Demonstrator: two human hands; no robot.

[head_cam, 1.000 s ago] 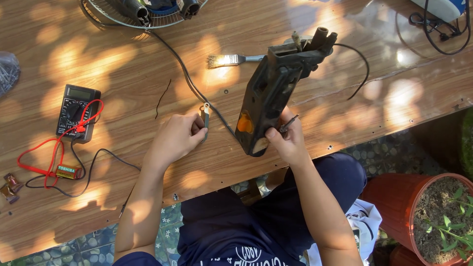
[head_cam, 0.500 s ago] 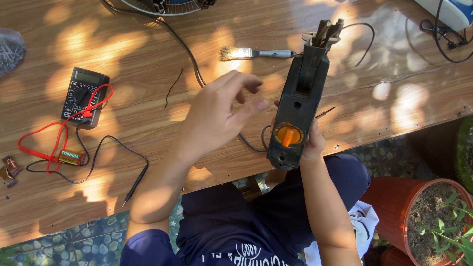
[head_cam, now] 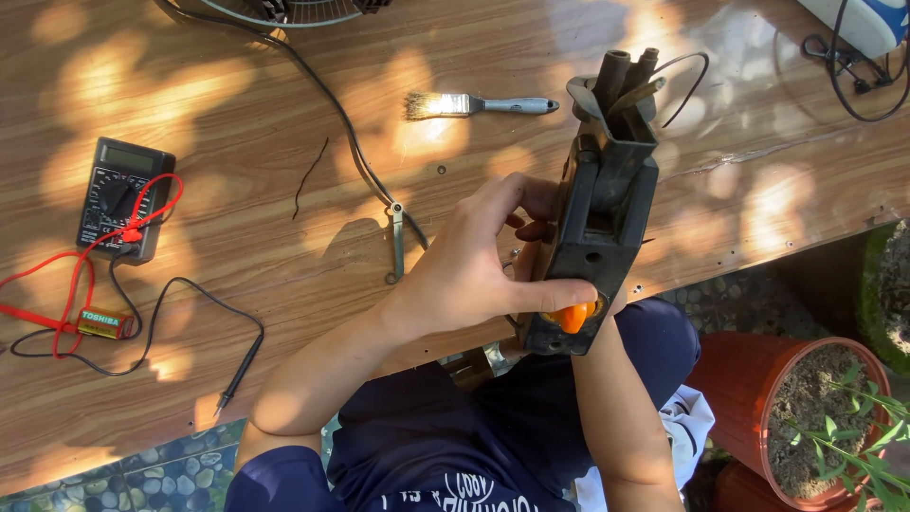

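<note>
I hold a dark, long electrical housing (head_cam: pixel 607 204) with an orange knob (head_cam: pixel 572 318) at its near end, upright over the wooden table's (head_cam: pixel 237 114) front edge. My left hand (head_cam: pixel 474 265) wraps its left side, thumb lying on the orange knob. My right hand (head_cam: pixel 531 261) is mostly hidden behind the housing and supports it from underneath. Thin wires (head_cam: pixel 682 81) loop from the housing's far end.
A paintbrush (head_cam: pixel 474 104) lies beyond the housing. A small metal wrench (head_cam: pixel 396 242) rests beside a black cable (head_cam: pixel 322 95). At the left sit a multimeter (head_cam: pixel 123 194) with red and black leads and a battery (head_cam: pixel 104 322). A potted plant (head_cam: pixel 806 417) stands at lower right.
My left hand left the small tool on the table and moved right onto the housing. The housing swung from tilted to nearly upright, and the view drew closer.
</note>
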